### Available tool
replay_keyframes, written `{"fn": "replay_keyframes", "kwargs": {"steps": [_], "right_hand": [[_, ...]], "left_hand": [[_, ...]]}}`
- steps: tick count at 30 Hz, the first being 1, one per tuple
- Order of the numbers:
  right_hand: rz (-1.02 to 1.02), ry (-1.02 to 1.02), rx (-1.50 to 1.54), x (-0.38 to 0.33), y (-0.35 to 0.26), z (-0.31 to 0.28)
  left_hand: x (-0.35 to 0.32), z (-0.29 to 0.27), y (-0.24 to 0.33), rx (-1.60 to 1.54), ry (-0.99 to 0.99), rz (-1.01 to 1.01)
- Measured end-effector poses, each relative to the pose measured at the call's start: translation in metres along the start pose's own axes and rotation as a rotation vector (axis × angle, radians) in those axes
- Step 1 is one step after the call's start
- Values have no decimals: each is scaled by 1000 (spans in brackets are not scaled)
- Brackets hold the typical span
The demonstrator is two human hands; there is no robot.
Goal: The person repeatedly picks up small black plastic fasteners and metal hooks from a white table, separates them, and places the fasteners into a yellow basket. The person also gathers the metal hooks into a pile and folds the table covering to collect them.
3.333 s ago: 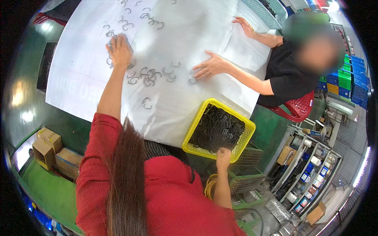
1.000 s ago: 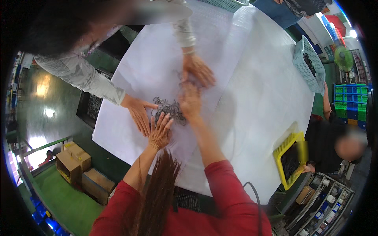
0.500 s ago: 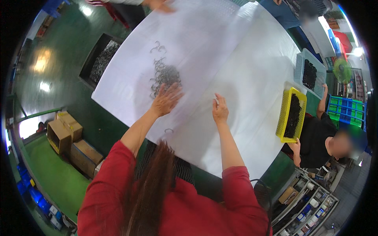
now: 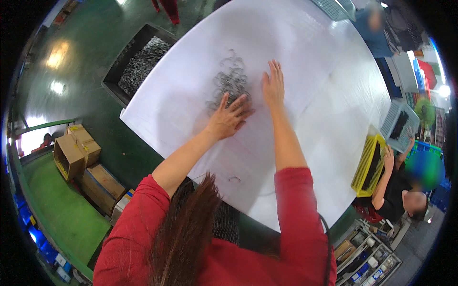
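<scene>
A loose pile of thin, curved grey pieces (image 4: 231, 78), like small C-shaped rings, lies on the white-covered table (image 4: 315, 100). My left hand (image 4: 230, 117) is at the near edge of this pile, fingers spread, palm down, partly covering some pieces. To the right of the pile, my right hand (image 4: 273, 86) is held with fingers stretched out and the thumb apart, holding nothing. One more curved piece (image 4: 234, 179) lies alone nearer to me on the table. Whether pieces touch my left palm is hidden.
Beyond the table's left edge, a black crate (image 4: 117, 74) holds many grey pieces. At the right edge, a co-worker's hand is at a yellow basket (image 4: 360, 178) and a grey-blue basket (image 4: 389, 121), both with dark contents. Cardboard boxes (image 4: 88, 143) stand lower left.
My view has shifted, so the table and pile sit differently. My right hand has moved forward beside the pile. The hand at the far edge has left view; the co-worker's arms at right have moved.
</scene>
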State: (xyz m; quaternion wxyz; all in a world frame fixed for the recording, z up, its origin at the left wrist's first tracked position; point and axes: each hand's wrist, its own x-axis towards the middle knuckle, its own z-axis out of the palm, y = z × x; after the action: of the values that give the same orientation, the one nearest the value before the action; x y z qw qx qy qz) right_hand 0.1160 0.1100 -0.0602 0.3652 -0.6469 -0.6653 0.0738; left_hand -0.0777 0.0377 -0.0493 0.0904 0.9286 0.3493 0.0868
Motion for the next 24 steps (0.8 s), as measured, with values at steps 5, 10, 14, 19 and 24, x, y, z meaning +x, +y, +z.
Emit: {"fn": "replay_keyframes", "kwargs": {"steps": [5,10,14,19,24], "right_hand": [[-220,-362,-37,57,-29,65],[-182,-530,112,1,-76,54],[-77,-669,315,-42,-122,47],[210,-223,565,-62,-104,22],[251,-217,-14,-64,-32,-14]], "left_hand": [[-14,-5,-30,-54,78,52],[-79,-15,-59,-228,164,132],[-130,-4,-45,-212,65,326],[-146,7,58,-254,-47,691],[-120,43,121,-322,-216,516]]}}
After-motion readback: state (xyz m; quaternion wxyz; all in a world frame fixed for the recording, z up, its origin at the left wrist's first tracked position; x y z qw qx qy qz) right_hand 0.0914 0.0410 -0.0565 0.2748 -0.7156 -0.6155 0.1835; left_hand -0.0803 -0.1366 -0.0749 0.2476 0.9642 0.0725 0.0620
